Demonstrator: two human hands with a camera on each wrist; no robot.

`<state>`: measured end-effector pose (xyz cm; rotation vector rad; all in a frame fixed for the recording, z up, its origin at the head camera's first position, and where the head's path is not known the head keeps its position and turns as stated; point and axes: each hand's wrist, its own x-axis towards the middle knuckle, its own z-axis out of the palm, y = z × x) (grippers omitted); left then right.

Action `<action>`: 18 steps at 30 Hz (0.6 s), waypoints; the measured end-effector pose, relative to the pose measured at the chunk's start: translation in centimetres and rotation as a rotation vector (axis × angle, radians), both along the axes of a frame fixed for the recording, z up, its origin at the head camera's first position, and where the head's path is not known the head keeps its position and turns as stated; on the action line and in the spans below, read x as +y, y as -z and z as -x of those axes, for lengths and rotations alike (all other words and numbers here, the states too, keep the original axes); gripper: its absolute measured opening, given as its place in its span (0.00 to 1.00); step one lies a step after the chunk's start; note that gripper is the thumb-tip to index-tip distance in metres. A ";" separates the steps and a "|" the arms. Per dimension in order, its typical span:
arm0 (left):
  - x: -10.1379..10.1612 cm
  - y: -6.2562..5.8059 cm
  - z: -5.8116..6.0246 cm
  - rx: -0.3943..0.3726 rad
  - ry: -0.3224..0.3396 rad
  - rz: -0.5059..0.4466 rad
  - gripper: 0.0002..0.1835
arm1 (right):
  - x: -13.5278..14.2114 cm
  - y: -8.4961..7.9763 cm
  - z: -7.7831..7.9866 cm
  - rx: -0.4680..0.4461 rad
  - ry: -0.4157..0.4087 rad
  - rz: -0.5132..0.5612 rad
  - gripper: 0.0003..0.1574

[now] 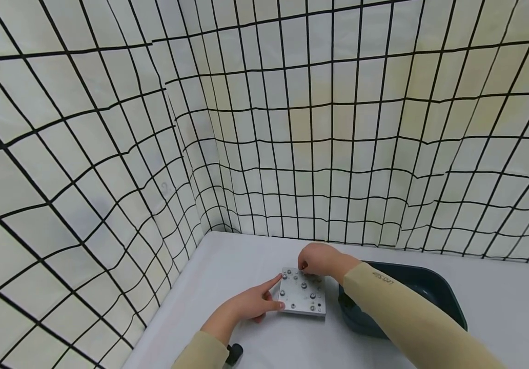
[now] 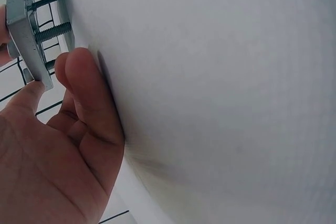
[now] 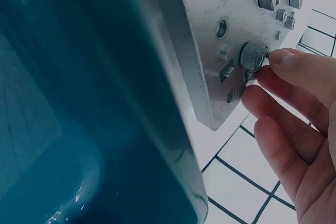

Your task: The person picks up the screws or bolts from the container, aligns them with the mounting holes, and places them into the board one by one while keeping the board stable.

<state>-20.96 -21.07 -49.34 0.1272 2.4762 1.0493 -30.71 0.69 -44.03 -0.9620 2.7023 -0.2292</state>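
A square metal plate (image 1: 298, 297), fitted with several socket-head bolts and small screws, lies on the white table. At its left side is my left hand (image 1: 250, 302), index finger straight out to the far corner and thumb at the near edge. Bolt threads (image 2: 54, 31) stick out beneath the plate in the left wrist view. My right hand (image 1: 321, 260) is over the plate's far right part. Its thumb and index finger pinch a small screw (image 3: 268, 54), mostly hidden by the fingertips, right beside a large knurled bolt head (image 3: 252, 56). Nearby are several holes, one of them square.
A dark teal bin (image 1: 449, 300) stands just right of the plate, partly under the right forearm. Black-gridded white walls (image 1: 320, 154) rise at the left and back of the white table (image 1: 227, 256). A small black object (image 1: 234, 353) sits by the left wrist.
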 end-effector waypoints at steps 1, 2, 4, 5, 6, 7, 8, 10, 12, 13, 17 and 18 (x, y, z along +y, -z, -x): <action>0.0 0.0 0.0 0.000 0.000 -0.001 0.45 | 0.0 -0.1 -0.1 -0.001 0.000 0.000 0.05; 0.0 0.0 0.0 0.000 0.000 -0.003 0.45 | -0.1 -0.1 -0.1 0.001 -0.002 -0.001 0.05; 0.0 -0.1 0.0 0.003 0.000 -0.001 0.45 | -0.1 -0.3 -0.3 0.007 -0.013 0.000 0.05; 0.0 -0.1 -0.1 0.003 -0.001 -0.003 0.45 | -0.2 -0.3 -0.3 0.013 -0.020 0.000 0.05; 0.0 -0.2 -0.1 0.004 -0.001 -0.003 0.45 | -0.2 -0.2 -0.4 0.019 -0.026 -0.003 0.06; 0.0 -0.2 -0.1 0.004 0.000 -0.007 0.45 | -0.2 -0.1 -0.4 0.027 -0.032 -0.003 0.06; 0.0 -0.2 -0.1 0.003 0.001 -0.006 0.45 | -0.2 0.0 -0.4 0.034 -0.037 -0.004 0.06; 0.1 -0.3 -0.1 0.002 0.005 -0.011 0.45 | -0.1 0.2 -0.5 0.049 -0.046 -0.009 0.06; 0.1 -0.3 -0.2 -0.002 0.009 -0.012 0.45 | 0.0 0.4 -0.5 0.060 -0.055 -0.017 0.07; 0.2 -0.2 -0.1 -0.003 0.010 -0.012 0.45 | 0.0 0.5 -0.5 0.067 -0.061 -0.021 0.07; 0.2 -0.4 -0.1 -0.001 0.011 -0.009 0.45 | 0.0 0.5 -0.3 0.100 -0.096 -0.028 0.07; 0.2 -0.4 0.0 0.001 0.010 -0.009 0.45 | 0.1 0.5 -0.2 0.107 -0.100 -0.029 0.07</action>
